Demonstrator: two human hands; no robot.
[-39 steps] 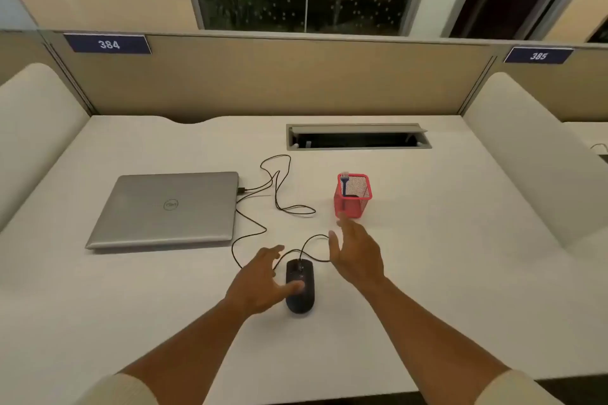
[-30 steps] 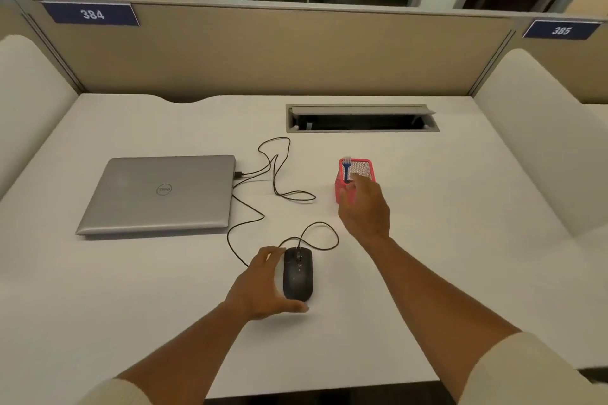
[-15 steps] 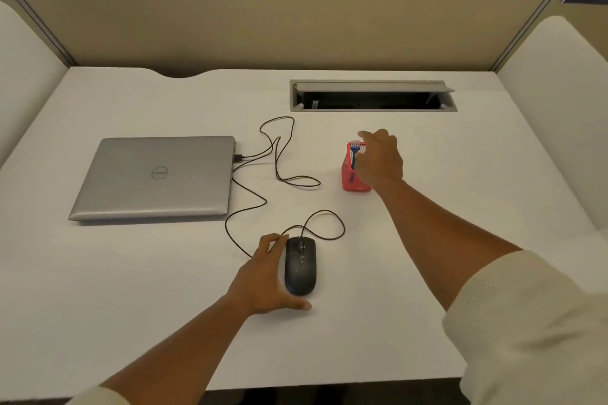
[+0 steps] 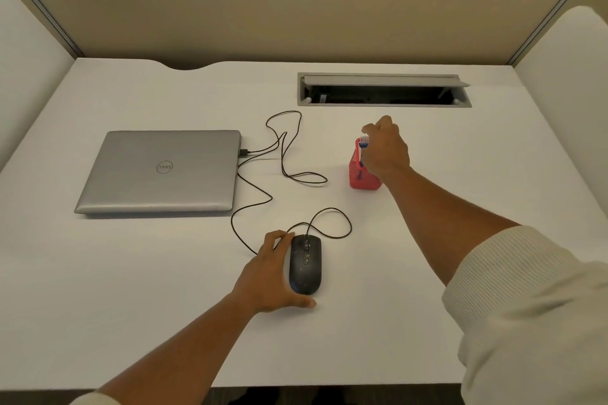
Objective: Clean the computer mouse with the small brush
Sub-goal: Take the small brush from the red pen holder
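A black wired mouse (image 4: 305, 265) with pale specks on top lies on the white desk near the front. My left hand (image 4: 268, 276) cups its left side, thumb at its rear. A small blue brush (image 4: 363, 145) with white bristles stands upright in a red mesh holder (image 4: 358, 176) further back. My right hand (image 4: 385, 149) is over the holder, fingers closed around the brush just below its bristles. The hand hides the holder's right half.
A shut silver laptop (image 4: 163, 171) lies at the left, the mouse's black cable (image 4: 283, 161) looping from its side. An open grey cable hatch (image 4: 383, 90) sits at the back. Beige partitions stand behind the desk and white panels wall in its two sides.
My right hand reached from beside the mouse back to the red holder and closed on the brush. My left hand settled against the mouse's left side. The view tilted downward.
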